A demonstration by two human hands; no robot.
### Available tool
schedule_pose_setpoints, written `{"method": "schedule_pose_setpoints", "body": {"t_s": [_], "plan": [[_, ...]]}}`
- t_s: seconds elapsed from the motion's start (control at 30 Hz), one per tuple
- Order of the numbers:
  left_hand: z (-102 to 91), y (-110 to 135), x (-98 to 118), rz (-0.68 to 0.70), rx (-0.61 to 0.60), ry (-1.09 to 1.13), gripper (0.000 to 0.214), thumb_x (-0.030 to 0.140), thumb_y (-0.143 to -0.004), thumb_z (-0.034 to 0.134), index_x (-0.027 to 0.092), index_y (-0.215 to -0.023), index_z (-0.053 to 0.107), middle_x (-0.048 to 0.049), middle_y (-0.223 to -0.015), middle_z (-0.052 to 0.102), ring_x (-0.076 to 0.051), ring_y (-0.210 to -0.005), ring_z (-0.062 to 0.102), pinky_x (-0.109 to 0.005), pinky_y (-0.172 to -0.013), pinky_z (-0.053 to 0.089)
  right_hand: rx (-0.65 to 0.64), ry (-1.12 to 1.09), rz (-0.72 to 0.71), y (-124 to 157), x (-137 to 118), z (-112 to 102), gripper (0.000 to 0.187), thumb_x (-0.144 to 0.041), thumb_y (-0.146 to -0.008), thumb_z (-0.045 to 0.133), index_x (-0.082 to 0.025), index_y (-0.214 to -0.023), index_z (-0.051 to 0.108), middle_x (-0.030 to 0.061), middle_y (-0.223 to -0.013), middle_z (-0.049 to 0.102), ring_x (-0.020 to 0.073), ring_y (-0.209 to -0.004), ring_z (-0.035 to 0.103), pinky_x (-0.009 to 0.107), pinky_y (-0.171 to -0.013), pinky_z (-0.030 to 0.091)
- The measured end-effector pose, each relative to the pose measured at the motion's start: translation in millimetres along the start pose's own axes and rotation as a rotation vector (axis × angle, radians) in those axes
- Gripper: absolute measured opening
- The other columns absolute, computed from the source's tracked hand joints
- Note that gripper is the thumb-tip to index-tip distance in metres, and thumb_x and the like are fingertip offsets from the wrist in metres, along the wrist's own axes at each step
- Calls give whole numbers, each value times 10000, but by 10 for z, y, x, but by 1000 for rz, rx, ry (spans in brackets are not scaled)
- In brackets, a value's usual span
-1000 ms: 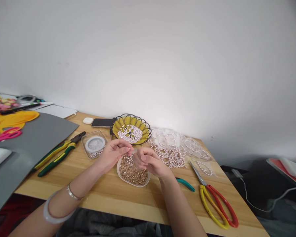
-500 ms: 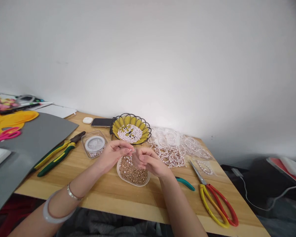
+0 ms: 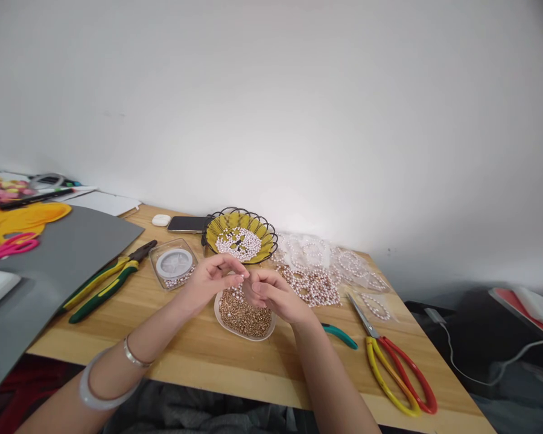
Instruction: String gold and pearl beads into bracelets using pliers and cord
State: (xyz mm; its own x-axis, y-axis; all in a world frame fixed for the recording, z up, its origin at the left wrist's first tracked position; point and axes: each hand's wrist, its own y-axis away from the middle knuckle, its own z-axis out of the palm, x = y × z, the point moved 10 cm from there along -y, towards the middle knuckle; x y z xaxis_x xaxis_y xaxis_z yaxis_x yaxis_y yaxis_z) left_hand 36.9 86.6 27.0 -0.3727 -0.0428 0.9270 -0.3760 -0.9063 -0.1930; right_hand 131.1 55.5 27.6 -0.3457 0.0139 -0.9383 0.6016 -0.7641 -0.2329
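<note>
My left hand (image 3: pixel 217 278) pinches a small pale bead (image 3: pixel 242 276) between thumb and fingertips. Close against it, my right hand (image 3: pixel 274 293) is closed, thumb pressed to the curled fingers; whatever it grips is too fine to make out. Both hands hover over a white dish (image 3: pixel 247 339) of gold beads (image 3: pixel 247 316) with a few pale ones among them. Just behind stands a yellow and black wire basket (image 3: pixel 266 248) holding pinkish-white beads (image 3: pixel 239 243). Beaded strands (image 3: pixel 314 286) in pink and gold lie to the right of the basket.
Left of the hands are a clear box with a spool (image 3: pixel 174 263) and green-yellow pliers (image 3: pixel 111 283). Scissors (image 3: pixel 393 361) with red and yellow handles lie at right, near a teal tool handle (image 3: pixel 341 336). Bagged bead loops (image 3: pixel 350 265), a phone (image 3: pixel 187 224) and a grey mat (image 3: pixel 85 241) surround them.
The left fingers and thumb have parted slightly around the bead, and the fingertips of both hands have shifted a little. Everything on the table stays where it was.
</note>
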Motion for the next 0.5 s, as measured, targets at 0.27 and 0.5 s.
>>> {"method": "schedule_pose_setpoints", "body": {"t_s": [0.27, 0.5], "plan": [[16, -1, -9, -21, -20, 5, 265, 355, -717, 914, 161, -834, 776, -57, -791, 765, -170, -729, 680, -260, -699, 534, 37, 106, -17, -23, -17, -14, 299, -414, -942, 695, -200, -758, 597, -66, -601, 471, 106, -541, 384, 262, -554, 325], [34, 4, 21, -20, -12, 17, 308, 404, -709, 914, 159, -718, 728, -60, -851, 744, -181, -776, 667, -267, -692, 529, 90, 145, -17, -48, -7, -46, 324, -455, -897, 744, -201, -760, 596, -53, -671, 523, 104, -577, 450, 258, -589, 395]]}}
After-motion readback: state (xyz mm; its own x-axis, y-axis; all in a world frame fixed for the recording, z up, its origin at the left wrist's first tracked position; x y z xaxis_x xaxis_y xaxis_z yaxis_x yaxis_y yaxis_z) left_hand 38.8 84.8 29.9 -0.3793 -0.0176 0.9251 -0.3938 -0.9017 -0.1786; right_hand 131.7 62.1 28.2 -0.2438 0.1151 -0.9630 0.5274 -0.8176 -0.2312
